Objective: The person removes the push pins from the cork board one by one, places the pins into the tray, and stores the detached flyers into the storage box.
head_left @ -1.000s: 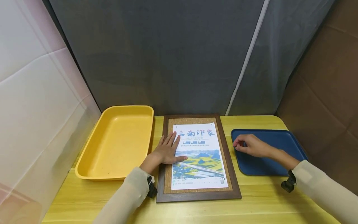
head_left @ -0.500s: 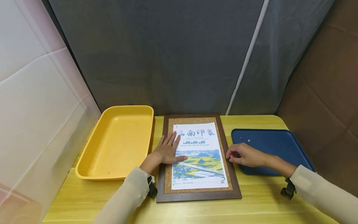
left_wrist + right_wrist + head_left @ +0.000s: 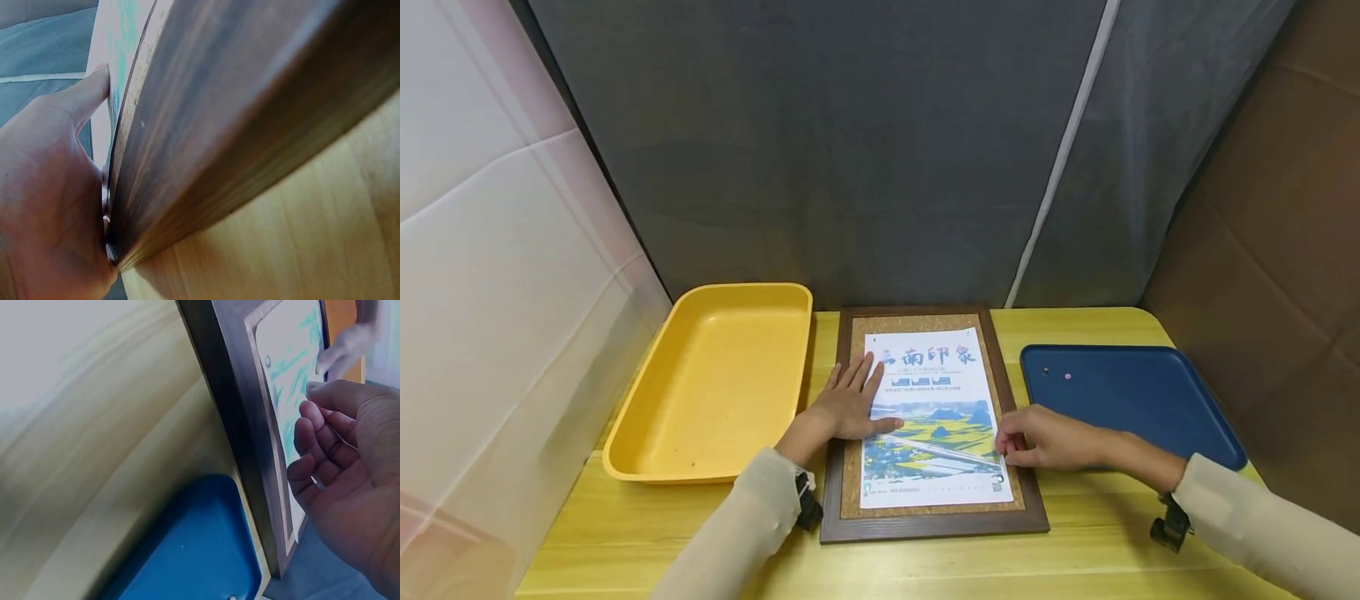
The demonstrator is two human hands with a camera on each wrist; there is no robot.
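Here on my feed from the cameras, the brown wood-framed cork board (image 3: 932, 527) lies flat in the middle of the pale yellow wooden table (image 3: 925, 575), and everything I place, I place by that board. On its cork sits the white printed sheet with a blue, yellow and green landscape (image 3: 936, 425) and coloured characters across the top, with a small dark mark near each upper corner. The left hand (image 3: 848, 408) spans the board's left rail, fingers straight and splayed wide, thumb stretched over onto the sheet. Over on the board's right side, the right hand (image 3: 1048, 437) reaches across the rail, fingertips at the sheet's right edge. I see those fingers curled, thumb drawn in close beside them, a narrow gap at most; whether a small thing sits between them, or the tips touch the paper, I can't tell. Just left of the board, I have the deep yellow rectangular tray (image 3: 715, 383) with rounded corners. Right of the board lies the shallow dark blue tray (image 3: 1150, 392), partly behind the right forearm; near its far left corner I pick out a tiny pink round piece (image 3: 1068, 377). Behind the board hangs the dark grey sheet (image 3: 820, 150), crossed by a slanting white strip (image 3: 1067, 150).
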